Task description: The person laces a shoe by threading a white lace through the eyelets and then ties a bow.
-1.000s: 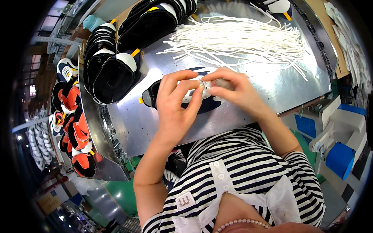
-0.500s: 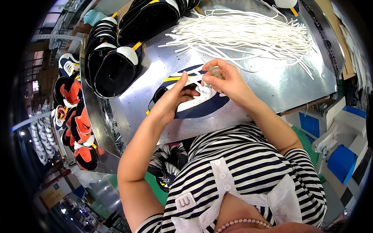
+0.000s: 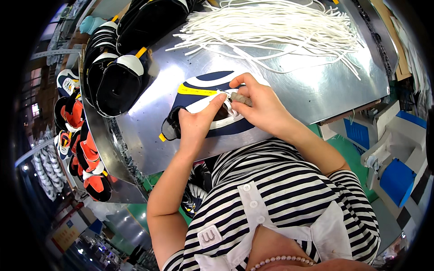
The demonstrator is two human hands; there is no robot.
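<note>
1. Left forearm [image 3: 171, 176]: bare, raised steeply, elbow bent.
2. Left hand [image 3: 197, 121]: thumb side uppermost, thumb outstretched toward the right hand, other fingers mostly hidden beneath.
3. Right forearm [image 3: 312, 145]: bare, slanted inward to the left, elbow bent.
4. Right hand [image 3: 263, 103]: fingers curled in a pinch, beige wrap [image 3: 242, 99] around one finger.
5. Both wrists: well apart, fingertips close together.

That table [image 3: 312, 97] is smooth, glossy metal (gleaming, even from here); the centre shoe [image 3: 235, 128] looks matt, the laces [image 3: 271, 31] up top clothlike.
</note>
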